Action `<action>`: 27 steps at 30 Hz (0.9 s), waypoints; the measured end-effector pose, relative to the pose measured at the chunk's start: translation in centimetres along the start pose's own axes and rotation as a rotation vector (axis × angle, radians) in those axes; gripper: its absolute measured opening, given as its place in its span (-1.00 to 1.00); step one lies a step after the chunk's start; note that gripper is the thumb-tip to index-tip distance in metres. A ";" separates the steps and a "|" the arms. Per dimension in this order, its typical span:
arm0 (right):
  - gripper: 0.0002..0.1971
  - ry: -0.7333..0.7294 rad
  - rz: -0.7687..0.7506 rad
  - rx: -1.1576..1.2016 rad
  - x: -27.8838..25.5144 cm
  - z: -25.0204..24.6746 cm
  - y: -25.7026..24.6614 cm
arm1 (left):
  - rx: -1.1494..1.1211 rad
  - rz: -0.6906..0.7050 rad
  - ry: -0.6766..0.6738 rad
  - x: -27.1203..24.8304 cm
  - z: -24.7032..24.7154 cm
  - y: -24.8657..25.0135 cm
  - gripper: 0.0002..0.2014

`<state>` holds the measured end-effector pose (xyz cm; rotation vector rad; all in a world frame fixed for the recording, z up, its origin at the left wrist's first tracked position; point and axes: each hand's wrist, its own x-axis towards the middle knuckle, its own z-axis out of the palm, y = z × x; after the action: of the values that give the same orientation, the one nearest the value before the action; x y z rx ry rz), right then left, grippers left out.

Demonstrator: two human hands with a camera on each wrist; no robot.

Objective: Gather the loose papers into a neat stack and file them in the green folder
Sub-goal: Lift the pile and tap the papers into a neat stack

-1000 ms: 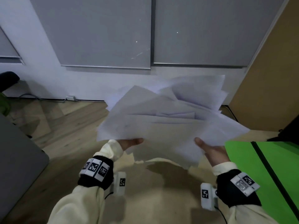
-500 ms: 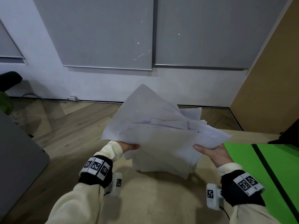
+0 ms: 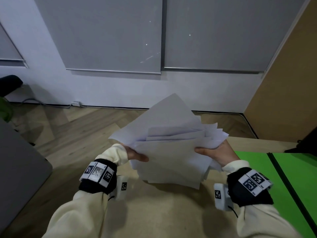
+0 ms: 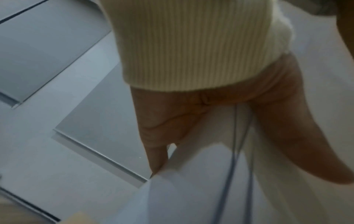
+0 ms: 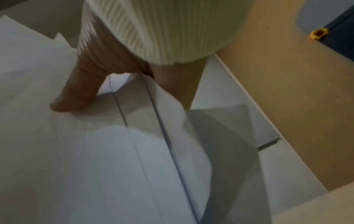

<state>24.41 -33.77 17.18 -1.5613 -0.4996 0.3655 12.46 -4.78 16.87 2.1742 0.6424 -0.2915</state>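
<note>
Head view: I see a pale tan wooden tabletop (image 3: 163, 212) under my arms, and the bright green flat folder (image 3: 291, 177) with its dark spine strip lies on it at the near right. Above the table, well clear of the surface, I hold the uneven sheaf of white loose papers (image 3: 171, 152) upright, sheets fanning at the far top. My left hand (image 3: 135, 154) grasps its left edge, thumb on the near face. My right hand (image 3: 216, 152) grasps the right edge, thumb likewise across the front. The right wrist view shows sheet edges wedged between thumb (image 5: 74, 97) and palm.
</note>
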 end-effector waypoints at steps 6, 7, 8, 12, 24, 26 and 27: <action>-0.64 0.083 0.010 0.002 0.0 0.9 1.8 | -0.514 0.137 0.297 -1.2 1.3 2.4 -0.60; -0.64 0.095 0.009 -0.004 0.1 1.0 1.9 | -0.650 0.179 0.380 -1.2 1.3 3.0 -0.74; -0.65 0.102 0.007 -0.008 0.1 1.1 2.0 | -0.783 0.205 0.426 -1.6 1.3 3.7 -0.80; -0.60 0.055 0.037 -0.021 -0.3 1.0 1.8 | -1.097 0.161 0.392 -2.4 1.5 4.9 0.01; -0.58 0.044 0.086 -0.001 -1.5 0.6 2.1 | -1.064 0.058 0.666 -2.8 0.9 7.2 -0.58; -0.62 0.078 0.089 0.049 -1.7 0.8 2.2 | -0.895 0.103 0.633 -2.4 1.7 7.0 -0.64; -0.65 0.100 0.090 0.073 -1.7 1.0 2.4 | -0.845 0.143 0.612 -2.0 2.3 6.7 -0.72</action>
<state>22.64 -33.84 14.59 -1.5263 -0.3364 0.3682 14.42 -10.80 20.69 1.4419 0.7527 0.6474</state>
